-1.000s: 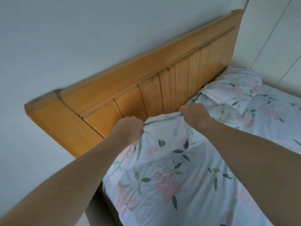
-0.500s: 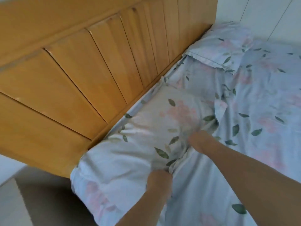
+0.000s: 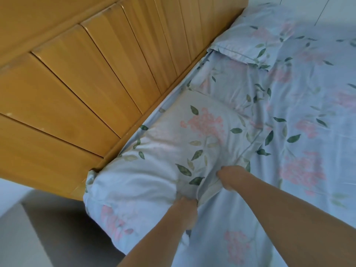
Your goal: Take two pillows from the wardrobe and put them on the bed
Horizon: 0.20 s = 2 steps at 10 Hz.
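Observation:
A floral pillow (image 3: 173,143) in pale blue with pink flowers and green leaves lies on the bed (image 3: 300,155) against the wooden headboard (image 3: 92,78), at the bed's near left corner. My left hand (image 3: 185,209) and my right hand (image 3: 230,176) both grip the pillow's near edge, fingers curled into the fabric. A second floral pillow (image 3: 256,35) rests flat at the far end of the headboard. The wardrobe is out of view.
The bed sheet has the same floral print as the pillows and is wrinkled between them. A grey floor (image 3: 57,228) shows at the lower left beside the bed corner. A white wall (image 3: 342,8) stands behind the far pillow.
A second ago both hands held the pillow's top edge up by the headboard. The pillow now lies flat and my hands grip its near edge; the view has dropped lower.

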### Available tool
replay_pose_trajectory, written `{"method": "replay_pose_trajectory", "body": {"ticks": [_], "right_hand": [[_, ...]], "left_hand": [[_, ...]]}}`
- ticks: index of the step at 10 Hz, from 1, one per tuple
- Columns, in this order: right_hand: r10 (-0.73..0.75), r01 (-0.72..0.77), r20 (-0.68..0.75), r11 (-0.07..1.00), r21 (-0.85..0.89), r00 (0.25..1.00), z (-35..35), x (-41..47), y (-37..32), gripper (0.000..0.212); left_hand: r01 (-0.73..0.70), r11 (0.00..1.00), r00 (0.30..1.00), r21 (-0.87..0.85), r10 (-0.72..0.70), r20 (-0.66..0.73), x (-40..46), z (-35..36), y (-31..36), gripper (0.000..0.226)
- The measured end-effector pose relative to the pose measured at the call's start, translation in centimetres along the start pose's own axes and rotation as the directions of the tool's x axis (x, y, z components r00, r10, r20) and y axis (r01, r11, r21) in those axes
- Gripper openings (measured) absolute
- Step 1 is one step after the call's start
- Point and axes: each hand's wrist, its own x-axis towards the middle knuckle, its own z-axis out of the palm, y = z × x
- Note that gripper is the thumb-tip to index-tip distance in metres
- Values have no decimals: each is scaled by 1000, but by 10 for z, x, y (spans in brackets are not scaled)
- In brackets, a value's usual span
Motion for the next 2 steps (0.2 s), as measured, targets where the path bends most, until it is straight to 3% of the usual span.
{"method": "replay_pose_trajectory", "body": {"ticks": [1, 2], "right_hand": [[-33, 33, 3, 998, 61, 999, -14, -31, -10, 42], [-4, 10, -29, 973, 232, 1000, -43, -78, -13, 48]], "left_hand": [[26, 995, 993, -92, -15, 118, -27, -7, 4, 41], [23, 978, 994, -206, 0, 111, -59, -41, 0, 39]]}}
